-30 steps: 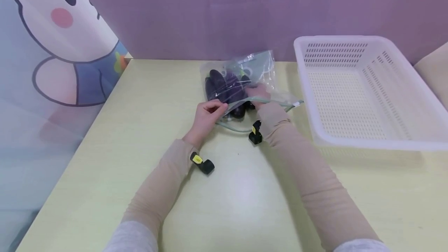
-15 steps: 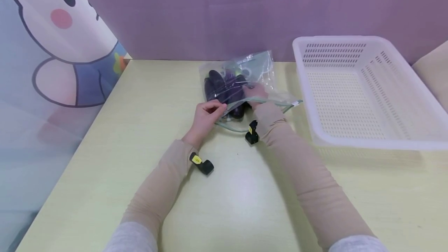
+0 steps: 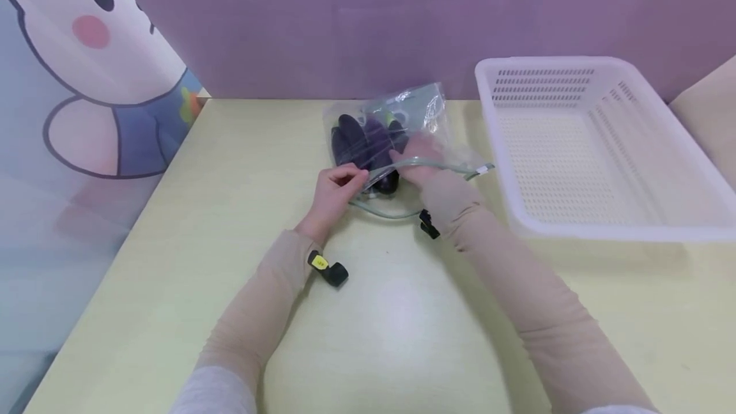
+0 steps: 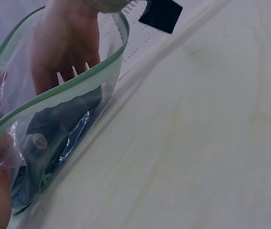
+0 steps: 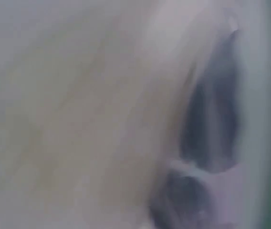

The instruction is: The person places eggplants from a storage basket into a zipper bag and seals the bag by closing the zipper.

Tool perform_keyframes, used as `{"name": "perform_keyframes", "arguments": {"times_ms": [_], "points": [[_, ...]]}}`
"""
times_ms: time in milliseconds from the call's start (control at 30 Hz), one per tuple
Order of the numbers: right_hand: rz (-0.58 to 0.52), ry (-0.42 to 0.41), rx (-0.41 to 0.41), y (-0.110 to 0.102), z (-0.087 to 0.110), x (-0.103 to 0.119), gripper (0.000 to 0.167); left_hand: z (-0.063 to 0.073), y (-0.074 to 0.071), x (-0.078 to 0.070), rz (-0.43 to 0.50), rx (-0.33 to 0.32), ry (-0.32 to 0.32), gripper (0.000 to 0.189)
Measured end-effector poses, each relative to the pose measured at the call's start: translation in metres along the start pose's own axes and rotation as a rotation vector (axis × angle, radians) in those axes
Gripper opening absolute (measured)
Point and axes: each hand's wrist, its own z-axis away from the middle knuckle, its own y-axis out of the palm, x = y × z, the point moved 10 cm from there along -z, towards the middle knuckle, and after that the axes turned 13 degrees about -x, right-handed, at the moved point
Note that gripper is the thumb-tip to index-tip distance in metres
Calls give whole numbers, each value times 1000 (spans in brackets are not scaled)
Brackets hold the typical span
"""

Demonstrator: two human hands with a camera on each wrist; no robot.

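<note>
A clear zip bag [image 3: 428, 114] with a green-edged mouth lies at the back of the table, its opening toward me. Several dark purple eggplants [image 3: 351, 139] lie side by side inside it. My left hand [image 3: 333, 193] pinches the bag's rim at the left of the mouth. Through that mouth reaches my right hand [image 3: 418, 155], beside the rightmost eggplant, thumb apart from the other fingers. In the left wrist view the right hand [image 4: 66, 45] has its fingers pointing down into the bag, over the dark eggplants [image 4: 54, 129]. The right wrist view is blurred, with eggplants [image 5: 212, 109] at its right.
A white perforated plastic basket [image 3: 517, 213] stands on the right of the table [image 3: 368, 337], near the bag's right corner. A purple wall panel [image 3: 276, 24] rises behind the table's back edge. A cartoon-printed cloth [image 3: 57, 260] hangs at the left.
My right wrist has turned inside the bag, and its thumb now stands away from the other fingers. The left hand keeps its pinch on the rim. The head view has shifted slightly.
</note>
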Motion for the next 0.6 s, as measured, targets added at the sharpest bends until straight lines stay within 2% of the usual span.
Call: {"name": "perform_keyframes", "arguments": {"times_ms": [100, 200, 267, 300, 467, 600], "points": [[64, -18, 34, 3, -1, 5, 67, -1, -2, -2, -14, -5, 6, 9], [56, -28, 50, 0, 4, 6, 69, -2, -3, -2, -24, 2, 10, 13], [30, -53, 55, -3, 10, 8, 69, -2, -3, -2, -20, 0, 10, 9], [10, -57, 68, -4, 13, 8, 71, -2, -4, -2, -17, -1, 10, 11], [-44, -93, 141, -4, 29, 7, 75, -2, -3, -1, -5, 12, 17, 46], [-20, -122, 165, -6, 38, 3, 75, -1, 0, 0, 3, 23, 14, 51]]}}
